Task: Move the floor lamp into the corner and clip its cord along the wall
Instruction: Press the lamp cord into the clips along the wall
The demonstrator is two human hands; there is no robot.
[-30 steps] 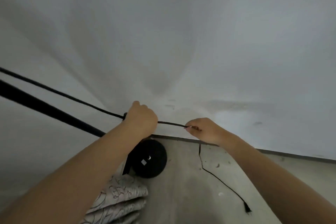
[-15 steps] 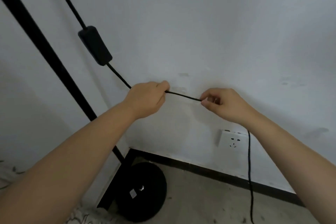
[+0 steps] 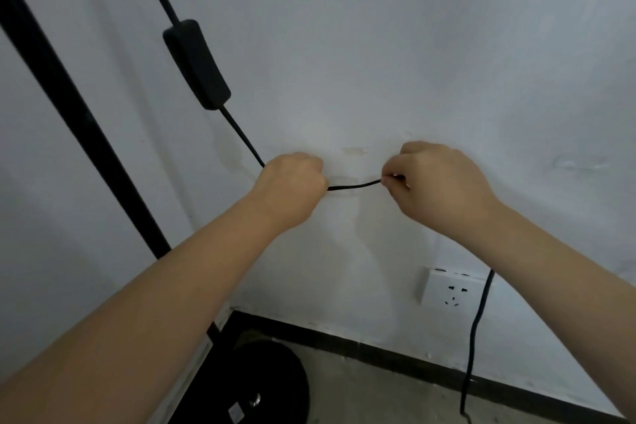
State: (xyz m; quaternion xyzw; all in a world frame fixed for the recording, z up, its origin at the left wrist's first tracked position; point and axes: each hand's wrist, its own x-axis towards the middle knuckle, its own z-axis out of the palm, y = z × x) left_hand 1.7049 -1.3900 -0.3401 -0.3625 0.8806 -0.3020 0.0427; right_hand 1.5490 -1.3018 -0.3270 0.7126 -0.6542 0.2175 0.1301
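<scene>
both fists have dropped lower; left hand (image 3: 292, 188) and right hand (image 3: 437, 182) pinch the thin, slack black cord (image 3: 354, 186) against the matte wall (image 3: 413, 45).

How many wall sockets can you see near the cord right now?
1: a white wall socket low on the wall, below the right hand, beside the hanging cord. Others may lie out of view.

Your cord (image 3: 354, 185) looks matt black, thin and rubbery; its inline switch (image 3: 196, 65) is smooth matt black plastic. The lamp pole (image 3: 82, 120) and round base (image 3: 275, 385) read as matt black metal. You face a wall (image 3: 413, 45) of matt white paint, faintly scuffed. The socket (image 3: 451, 293) is glossy white plastic, the floor (image 3: 395, 396) rough bare concrete
</scene>
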